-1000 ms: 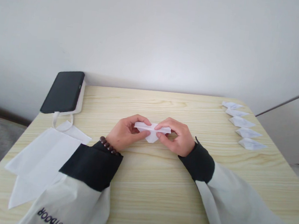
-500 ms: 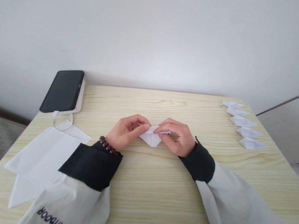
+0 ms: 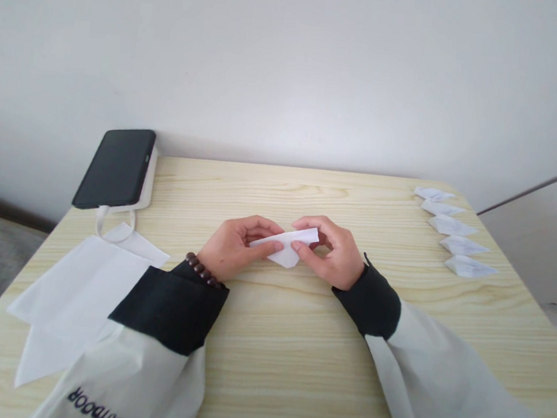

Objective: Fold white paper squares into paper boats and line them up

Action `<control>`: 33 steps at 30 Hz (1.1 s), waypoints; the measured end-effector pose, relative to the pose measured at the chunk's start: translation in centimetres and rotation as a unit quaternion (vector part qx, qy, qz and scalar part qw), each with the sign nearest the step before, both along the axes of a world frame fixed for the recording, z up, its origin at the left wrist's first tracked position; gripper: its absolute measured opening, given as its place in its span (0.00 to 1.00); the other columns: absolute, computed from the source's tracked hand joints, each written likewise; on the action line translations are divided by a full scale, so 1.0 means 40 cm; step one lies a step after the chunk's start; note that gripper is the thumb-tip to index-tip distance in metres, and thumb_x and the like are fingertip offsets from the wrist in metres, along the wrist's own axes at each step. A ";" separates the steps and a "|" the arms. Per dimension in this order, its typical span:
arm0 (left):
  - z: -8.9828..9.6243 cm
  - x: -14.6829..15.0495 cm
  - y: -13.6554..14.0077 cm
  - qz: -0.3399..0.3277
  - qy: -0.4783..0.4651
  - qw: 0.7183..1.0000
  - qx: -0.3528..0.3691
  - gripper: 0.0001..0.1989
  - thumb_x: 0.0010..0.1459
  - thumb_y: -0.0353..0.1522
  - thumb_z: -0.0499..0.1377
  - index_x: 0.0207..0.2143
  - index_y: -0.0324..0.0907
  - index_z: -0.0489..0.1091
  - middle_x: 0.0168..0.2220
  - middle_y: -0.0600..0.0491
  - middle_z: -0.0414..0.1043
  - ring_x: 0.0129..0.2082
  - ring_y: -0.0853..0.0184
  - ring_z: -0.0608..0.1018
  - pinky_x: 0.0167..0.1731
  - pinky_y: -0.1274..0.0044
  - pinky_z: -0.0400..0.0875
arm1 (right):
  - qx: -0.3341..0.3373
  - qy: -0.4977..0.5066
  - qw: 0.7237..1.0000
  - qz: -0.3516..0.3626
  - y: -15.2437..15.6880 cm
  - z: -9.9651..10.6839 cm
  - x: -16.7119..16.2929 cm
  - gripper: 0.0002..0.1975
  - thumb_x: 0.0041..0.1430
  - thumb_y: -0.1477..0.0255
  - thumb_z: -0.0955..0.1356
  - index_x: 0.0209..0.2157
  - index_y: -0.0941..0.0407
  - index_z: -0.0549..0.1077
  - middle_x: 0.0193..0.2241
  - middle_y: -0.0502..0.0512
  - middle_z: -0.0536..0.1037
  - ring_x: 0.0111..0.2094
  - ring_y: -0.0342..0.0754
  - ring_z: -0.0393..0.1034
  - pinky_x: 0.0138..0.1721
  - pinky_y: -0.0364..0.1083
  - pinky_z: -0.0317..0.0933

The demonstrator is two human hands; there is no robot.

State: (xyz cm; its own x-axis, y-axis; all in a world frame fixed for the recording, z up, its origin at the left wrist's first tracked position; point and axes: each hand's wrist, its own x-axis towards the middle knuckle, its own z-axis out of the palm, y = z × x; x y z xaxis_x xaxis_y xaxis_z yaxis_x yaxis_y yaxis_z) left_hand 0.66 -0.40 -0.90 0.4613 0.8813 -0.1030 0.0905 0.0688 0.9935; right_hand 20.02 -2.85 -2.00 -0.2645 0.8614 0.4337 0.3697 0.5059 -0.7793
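Note:
A small folded piece of white paper point(image 3: 287, 255) is held between both hands at the middle of the table, its straight upper strip tilted up toward the right and a blunt point facing me. My left hand point(image 3: 238, 248) pinches its left end, thumb on the near face and fingers behind. On the right side, my right hand point(image 3: 330, 252) grips it with the thumb near the centre and the fingers behind the strip. The fingertips behind the paper are partly hidden.
Several folded white paper pieces point(image 3: 470, 267) lie in a column at the table's right. Loose white sheets point(image 3: 83, 287) rest at the left, partly under my sleeve. Behind them is a black-screened device point(image 3: 116, 169) with a white cable loop point(image 3: 115, 234). A wall borders the wooden table point(image 3: 286, 357).
The paper has turned so its strip slants up to the right and faces me more. My right thumb has moved onto its near face, and the right fingers have gone behind it.

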 end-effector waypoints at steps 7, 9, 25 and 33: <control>-0.002 0.003 -0.003 0.053 0.062 0.994 0.076 0.12 0.44 0.37 0.65 0.28 0.37 0.74 0.27 0.52 0.75 0.27 0.69 0.75 0.30 0.78 0.70 | -0.025 -0.068 0.997 -0.029 0.000 0.015 -0.001 0.06 0.54 0.70 0.66 0.30 0.58 0.71 0.23 0.50 0.72 0.23 0.40 0.63 0.26 0.40 0.58; -0.001 0.000 -0.001 0.069 0.059 0.993 0.081 0.12 0.43 0.38 0.66 0.27 0.37 0.74 0.26 0.53 0.75 0.26 0.70 0.75 0.29 0.78 0.70 | -0.032 -0.072 0.996 -0.034 0.002 0.018 0.000 0.07 0.54 0.70 0.66 0.27 0.59 0.71 0.20 0.49 0.70 0.22 0.40 0.62 0.25 0.40 0.56; -0.009 -0.013 0.004 0.042 0.097 0.979 0.176 0.16 0.49 0.39 0.62 0.37 0.37 0.73 0.35 0.50 0.77 0.32 0.66 0.77 0.33 0.77 0.71 | 0.005 -0.044 0.998 -0.040 0.021 0.006 0.018 0.09 0.58 0.69 0.65 0.32 0.58 0.76 0.27 0.53 0.76 0.26 0.42 0.67 0.27 0.41 0.60; -0.007 -0.030 0.011 0.065 0.218 0.867 0.442 0.07 0.55 0.32 0.58 0.32 0.44 0.77 0.33 0.51 0.72 0.32 0.69 0.72 0.33 0.77 0.68 | 0.161 -0.102 0.981 -0.035 0.024 -0.001 0.023 0.07 0.58 0.74 0.65 0.31 0.53 0.76 0.32 0.54 0.73 0.31 0.43 0.67 0.32 0.44 0.63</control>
State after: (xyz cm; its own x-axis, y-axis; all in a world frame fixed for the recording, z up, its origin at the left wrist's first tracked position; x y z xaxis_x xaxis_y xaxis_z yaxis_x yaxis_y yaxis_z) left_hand -0.54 0.04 -1.17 0.4393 0.7459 0.5006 0.5196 -0.6655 0.5358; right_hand 20.95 -1.89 -2.02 -0.3195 0.7076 0.6302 0.5439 0.6815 -0.4895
